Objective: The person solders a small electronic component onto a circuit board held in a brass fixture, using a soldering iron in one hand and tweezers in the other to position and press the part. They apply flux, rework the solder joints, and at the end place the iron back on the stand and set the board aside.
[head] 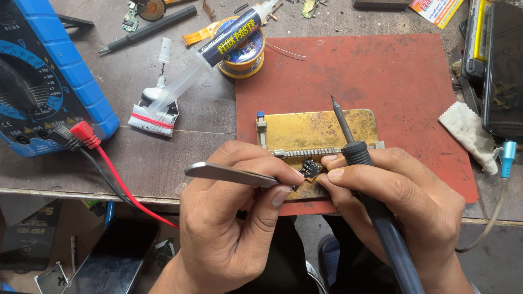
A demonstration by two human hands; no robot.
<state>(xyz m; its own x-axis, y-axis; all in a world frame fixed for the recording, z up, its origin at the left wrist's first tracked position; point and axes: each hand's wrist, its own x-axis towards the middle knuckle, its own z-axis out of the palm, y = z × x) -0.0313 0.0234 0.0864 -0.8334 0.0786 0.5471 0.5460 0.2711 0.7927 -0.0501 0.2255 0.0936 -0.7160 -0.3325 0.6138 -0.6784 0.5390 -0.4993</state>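
My left hand [239, 218] pinches metal tweezers [229, 173], whose tips reach a small dark circuit part [310, 168] on a brass-coloured board holder [316, 130]. My right hand [392, 201] grips a soldering iron [348, 139] by its dark handle, tip pointing up and away; its thumb and forefinger also touch the small part. The holder lies on a red mat [381, 71] near the bench's front edge.
A blue multimeter [43, 76] with red and black leads sits at the left. A flux syringe [218, 49] rests on a solder spool [242, 54]. A crumpled tube [155, 117], a black pen-like tool [147, 30], a white cloth [471, 136] and a dark case [498, 65] lie around.
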